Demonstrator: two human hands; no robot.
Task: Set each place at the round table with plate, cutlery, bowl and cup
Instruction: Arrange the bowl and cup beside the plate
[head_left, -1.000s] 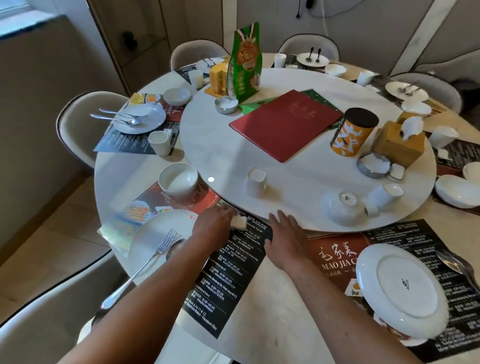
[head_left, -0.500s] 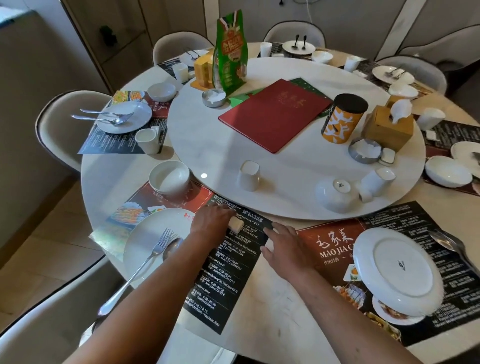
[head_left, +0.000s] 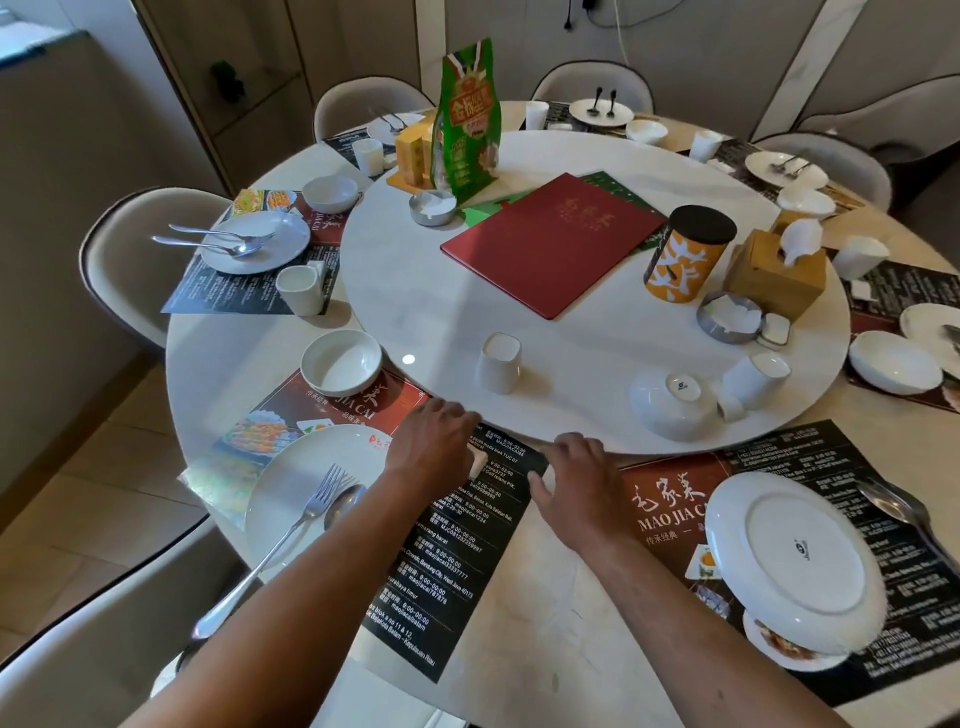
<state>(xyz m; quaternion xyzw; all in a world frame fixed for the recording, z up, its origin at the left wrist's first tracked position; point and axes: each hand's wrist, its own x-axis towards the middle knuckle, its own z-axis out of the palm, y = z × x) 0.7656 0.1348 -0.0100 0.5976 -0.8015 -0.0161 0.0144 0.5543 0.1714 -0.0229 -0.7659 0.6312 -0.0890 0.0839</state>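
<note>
- Left hand (head_left: 434, 441): rests knuckles-up on the near placemat (head_left: 415, 540), fingers curled over a small pale block (head_left: 478, 461); whether the fingers actually pinch the block cannot be told.
- Right hand (head_left: 574, 486): lies flat at the placemat's right edge, fingers extended toward the turntable (head_left: 597, 291) rim, holding nothing.
- Near-left place: plate (head_left: 291, 483) on the placemat, with a fork (head_left: 291, 530) and a spoon (head_left: 343, 506) laid across it, handles overhanging the bench (head_left: 249, 358) edge.
- Bowl (head_left: 341, 362): upright on the placemat's far end, just beside the turntable rim.
- Cup (head_left: 500, 362): stands on the turntable, well apart from the plate.
- Near-right place: inverted plate (head_left: 795, 556) on a second placemat (head_left: 779, 467), overlapping a smaller dish beneath; a spoon lies to its right.
- Turntable also carries: inverted bowl (head_left: 672, 405), tipped cup (head_left: 756, 374), red menu (head_left: 553, 241), orange canister (head_left: 685, 254), tissue box (head_left: 774, 273), green bag (head_left: 467, 117).
</note>
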